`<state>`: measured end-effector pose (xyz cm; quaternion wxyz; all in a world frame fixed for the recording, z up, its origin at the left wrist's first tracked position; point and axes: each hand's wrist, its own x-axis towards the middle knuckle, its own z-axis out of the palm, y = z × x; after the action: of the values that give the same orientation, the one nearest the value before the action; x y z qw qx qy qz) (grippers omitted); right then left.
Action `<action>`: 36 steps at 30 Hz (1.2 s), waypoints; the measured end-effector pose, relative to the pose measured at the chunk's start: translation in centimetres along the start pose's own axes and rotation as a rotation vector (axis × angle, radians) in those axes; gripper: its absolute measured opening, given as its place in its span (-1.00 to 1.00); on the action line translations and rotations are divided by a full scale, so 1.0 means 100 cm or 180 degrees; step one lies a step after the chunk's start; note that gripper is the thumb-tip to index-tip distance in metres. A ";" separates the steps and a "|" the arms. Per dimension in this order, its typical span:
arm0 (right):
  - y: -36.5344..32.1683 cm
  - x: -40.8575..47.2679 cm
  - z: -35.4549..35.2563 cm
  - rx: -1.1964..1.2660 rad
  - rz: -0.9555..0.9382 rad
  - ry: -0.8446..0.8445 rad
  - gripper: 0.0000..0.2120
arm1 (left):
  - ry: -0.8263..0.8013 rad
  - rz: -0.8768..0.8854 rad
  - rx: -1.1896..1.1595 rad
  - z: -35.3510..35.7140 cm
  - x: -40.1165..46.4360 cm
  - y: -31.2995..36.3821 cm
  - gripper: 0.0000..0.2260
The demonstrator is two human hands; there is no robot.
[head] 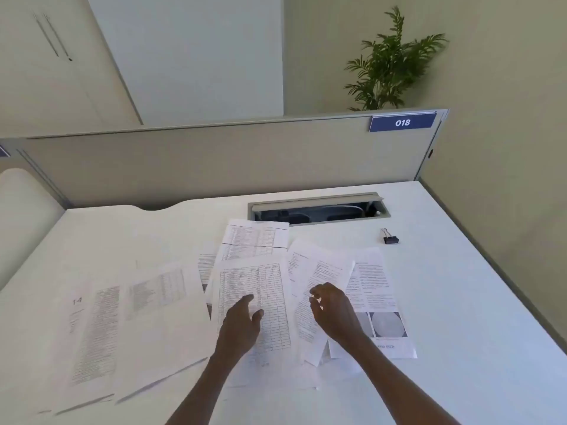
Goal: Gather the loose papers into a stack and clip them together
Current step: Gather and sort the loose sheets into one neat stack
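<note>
Several loose printed papers lie scattered and overlapping across the white desk (460, 302). A sheet with a table (270, 289) lies in the middle, a text sheet (319, 265) to its right, and a sheet with round pictures (383, 302) further right. More sheets (92, 332) spread to the left. My left hand (242, 323) rests flat on the table sheet, fingers apart. My right hand (333, 311) hovers over the text sheet with fingers curled, holding nothing that I can see. A small black binder clip (390, 238) lies alone at the far right of the desk.
A cable slot (319, 207) is cut into the desk behind the papers. A grey partition (214, 161) with a blue "018" label (402, 122) closes the back. A plant (392, 62) stands behind it. A white chair back (21, 210) shows at left.
</note>
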<state>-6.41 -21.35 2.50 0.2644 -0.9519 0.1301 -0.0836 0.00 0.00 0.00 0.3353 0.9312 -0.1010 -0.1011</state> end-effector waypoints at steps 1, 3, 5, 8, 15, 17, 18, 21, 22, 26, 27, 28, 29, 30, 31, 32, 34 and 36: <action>0.000 -0.002 0.010 0.0074 0.0212 -0.0093 -0.81 | -0.0031 -0.0041 -0.0035 0.003 -0.001 -0.003 -0.54; -0.006 -0.007 0.024 0.0221 0.0605 -0.0252 -0.74 | -0.0113 -0.0081 -0.0014 0.008 -0.003 -0.007 -0.52; -0.013 -0.012 0.030 0.0411 0.1059 -0.0493 -0.68 | -0.0203 -0.0173 0.0071 0.012 -0.005 -0.009 -0.51; -0.021 -0.009 0.036 0.0573 0.1395 -0.0569 -0.67 | -0.0176 -0.0179 0.0285 0.016 -0.006 -0.011 -0.48; -0.044 -0.001 0.048 0.0739 0.1803 -0.0575 -0.86 | 0.0063 0.0316 0.0927 0.036 -0.021 -0.021 -0.32; -0.050 0.002 0.052 0.0791 0.1832 -0.0613 -0.87 | 0.0065 0.0347 0.1082 0.037 -0.020 -0.022 -0.30; -0.051 0.004 0.053 0.0834 0.1865 -0.0604 -0.84 | 0.0052 0.0352 0.1089 0.037 -0.019 -0.022 -0.30; -0.054 0.003 0.056 0.0943 0.1976 -0.0582 -0.78 | -0.0017 0.0331 0.0998 0.042 -0.020 -0.026 -0.34; -0.055 0.002 0.057 0.0968 0.1991 -0.0564 -0.79 | -0.0031 0.0334 0.0947 0.040 -0.022 -0.024 -0.34; -0.055 0.005 0.057 0.0949 0.1938 -0.0454 -0.94 | 0.0080 0.0083 0.0269 0.030 -0.014 -0.016 -0.42; -0.054 0.006 0.055 0.0962 0.1906 -0.0418 -0.94 | 0.0093 -0.0016 0.0038 0.028 -0.009 -0.017 -0.43; -0.054 0.007 0.052 0.1011 0.1883 -0.0375 -0.94 | 0.0138 -0.0110 -0.0102 0.024 -0.004 -0.018 -0.43; -0.052 0.007 0.049 0.1073 0.1861 -0.0319 -0.93 | 0.0242 -0.0170 -0.0197 0.018 0.001 -0.019 -0.43; -0.051 0.008 0.045 0.1155 0.1838 -0.0236 -0.92 | 0.0363 -0.0228 -0.0259 0.013 0.005 -0.019 -0.42; -0.049 0.008 0.040 0.1239 0.1810 -0.0146 -0.91 | 0.0491 -0.0279 -0.0329 0.007 0.010 -0.020 -0.40; -0.047 0.009 0.036 0.1336 0.1782 -0.0063 -0.90 | 0.0618 -0.0360 -0.0399 0.001 0.013 -0.021 -0.37; -0.042 0.012 0.028 0.1524 0.1765 0.0013 -0.92 | 0.0823 -0.0525 -0.0523 -0.011 0.021 -0.023 -0.30; -0.038 0.015 0.021 0.1788 0.1811 0.0010 -0.95 | 0.0880 -0.0757 -0.0805 -0.023 0.029 -0.026 -0.23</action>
<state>-3.74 -17.62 2.83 0.5267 -0.7685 0.3611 -0.0408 3.69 2.62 -0.24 0.4458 0.8921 0.0699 -0.0231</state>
